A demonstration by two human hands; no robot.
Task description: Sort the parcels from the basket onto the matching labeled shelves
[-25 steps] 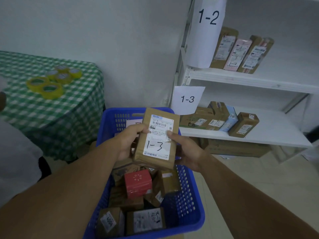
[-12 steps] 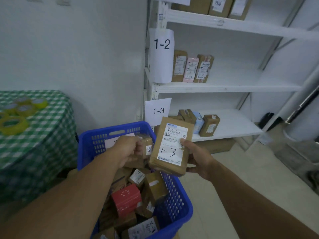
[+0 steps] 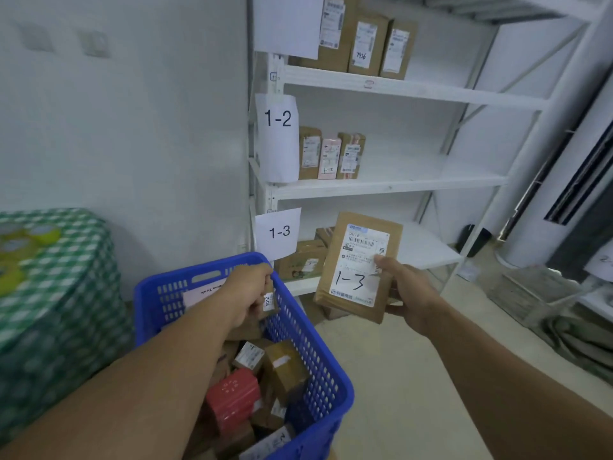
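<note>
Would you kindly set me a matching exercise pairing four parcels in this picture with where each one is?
Things:
1. flat brown parcel handwritten 1-3
2. small brown parcel with a 1012 sticker
3. red box
4. pink parcel

Places:
A. in the blue plastic basket
B. on the shelf labelled 1-2
C. gripped by the left hand
D. gripped by the right hand

Pairs: 1-D, 2-C, 3-A, 4-B

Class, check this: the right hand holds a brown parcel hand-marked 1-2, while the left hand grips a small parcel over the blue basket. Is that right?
No. In the head view the brown parcel in the right hand is hand-marked 1-3, not 1-2. The rest stands: the left hand grips a small parcel over the blue basket.
</note>
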